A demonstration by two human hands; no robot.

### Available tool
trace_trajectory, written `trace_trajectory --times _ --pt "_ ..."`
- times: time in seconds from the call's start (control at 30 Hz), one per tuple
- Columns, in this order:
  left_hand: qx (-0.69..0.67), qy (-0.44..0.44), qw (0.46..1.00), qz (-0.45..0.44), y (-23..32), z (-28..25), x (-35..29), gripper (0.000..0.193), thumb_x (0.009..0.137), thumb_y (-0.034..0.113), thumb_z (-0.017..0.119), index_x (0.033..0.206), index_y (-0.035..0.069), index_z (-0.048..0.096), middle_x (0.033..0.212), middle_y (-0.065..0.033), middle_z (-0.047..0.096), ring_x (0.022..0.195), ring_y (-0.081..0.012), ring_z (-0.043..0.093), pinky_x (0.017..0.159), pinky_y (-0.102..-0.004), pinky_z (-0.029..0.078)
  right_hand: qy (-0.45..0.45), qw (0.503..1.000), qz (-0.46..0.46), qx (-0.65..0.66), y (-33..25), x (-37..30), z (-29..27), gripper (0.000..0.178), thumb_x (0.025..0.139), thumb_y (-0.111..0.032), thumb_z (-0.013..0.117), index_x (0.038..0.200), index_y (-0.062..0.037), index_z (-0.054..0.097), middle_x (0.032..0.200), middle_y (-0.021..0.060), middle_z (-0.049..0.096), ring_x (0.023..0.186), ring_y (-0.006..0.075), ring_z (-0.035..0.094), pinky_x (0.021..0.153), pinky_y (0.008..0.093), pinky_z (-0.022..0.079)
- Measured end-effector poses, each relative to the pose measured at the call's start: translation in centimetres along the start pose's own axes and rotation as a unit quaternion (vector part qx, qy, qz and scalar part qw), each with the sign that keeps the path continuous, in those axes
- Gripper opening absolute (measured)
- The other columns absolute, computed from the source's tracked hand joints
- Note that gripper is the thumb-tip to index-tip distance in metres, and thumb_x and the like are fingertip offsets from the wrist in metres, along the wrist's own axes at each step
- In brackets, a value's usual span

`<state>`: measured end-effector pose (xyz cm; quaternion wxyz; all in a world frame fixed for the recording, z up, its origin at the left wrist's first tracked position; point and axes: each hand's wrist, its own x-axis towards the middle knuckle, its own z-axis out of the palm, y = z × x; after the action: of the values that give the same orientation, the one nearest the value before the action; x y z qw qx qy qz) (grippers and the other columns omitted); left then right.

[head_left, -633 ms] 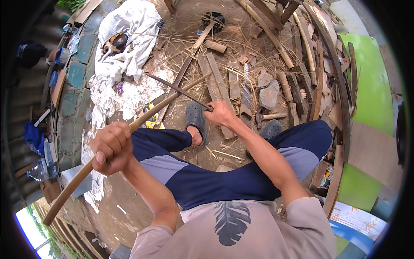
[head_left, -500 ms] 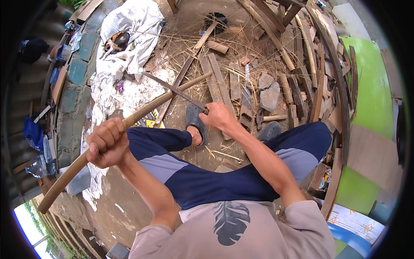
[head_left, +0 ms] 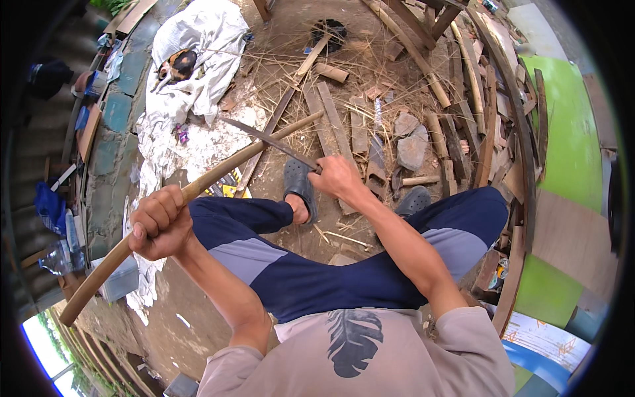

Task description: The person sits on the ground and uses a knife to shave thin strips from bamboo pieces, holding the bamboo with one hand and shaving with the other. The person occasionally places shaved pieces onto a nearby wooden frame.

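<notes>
My left hand (head_left: pixel 159 223) is closed in a fist round a long, slightly bent wooden pole (head_left: pixel 228 162). The pole slants from the lower left up to the middle of the view, its thinner end pointing away from me. In my right hand (head_left: pixel 337 177) is the grip of a long knife (head_left: pixel 291 152) with a narrow dark blade. The blade crosses the pole beyond my left hand and appears to lie against it, its tip out past the far side. My right fingers hide most of the grip.
A cat (head_left: pixel 178 65) lies on a white sheet (head_left: pixel 205 40) at the far left. Ahead, a saw (head_left: pixel 377 159), planks (head_left: pixel 334 116), grey stones (head_left: pixel 411 147) and straw litter the dirt floor. Timber is piled at the right beside a green panel (head_left: pixel 562 126). A block wall (head_left: pixel 109 169) runs along the left.
My left hand has shifted very slightly left and down with the pole. The knife stays across the pole, almost unmoved, and both grips are the same.
</notes>
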<state>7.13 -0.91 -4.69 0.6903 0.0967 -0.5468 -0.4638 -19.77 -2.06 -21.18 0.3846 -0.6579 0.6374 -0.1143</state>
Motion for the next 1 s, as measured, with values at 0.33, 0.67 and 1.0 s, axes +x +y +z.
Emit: trace_trajectory --times 0.33,0.67,1.0 --pt "-0.037 -0.007 0.999 -0.024 -0.6 0.2 1.6 0.039 0.088 0.026 0.045 0.054 0.015 0.028 0.048 0.0029 0.024 0.044 -0.0102 0.017 0.051 -0.0304 0.021 0.0 0.984 0.173 0.037 9.6 4.2 2.1 0.047 0.075 -0.03 0.061 0.091 0.0142 0.065 0.09 0.033 0.064 0.093 0.0444 0.064 0.086 0.0471 0.05" --pt "-0.026 -0.003 0.998 -0.049 -0.9 0.0 3.6 0.038 0.09 0.027 0.045 0.057 0.016 0.027 0.05 0.0037 0.024 0.047 -0.01 0.018 0.053 -0.03 0.022 -0.044 0.984 0.123 0.119 4.9 5.2 2.7 0.039 0.075 -0.029 0.06 0.099 0.0009 0.069 0.096 0.0284 0.066 0.094 0.0404 0.065 0.084 0.0455 0.05" --pt "-0.051 -0.003 0.994 -0.093 -2.3 -1.7 8.4 0.038 0.09 0.027 0.044 0.058 0.017 0.027 0.051 0.0039 0.021 0.049 -0.0098 0.018 0.054 -0.0291 0.022 0.034 0.996 0.074 0.043 9.7 9.3 2.9 0.035 0.075 -0.022 0.054 0.078 0.0112 0.065 0.077 0.0295 0.065 0.072 0.039 0.066 0.069 0.0446 0.053"
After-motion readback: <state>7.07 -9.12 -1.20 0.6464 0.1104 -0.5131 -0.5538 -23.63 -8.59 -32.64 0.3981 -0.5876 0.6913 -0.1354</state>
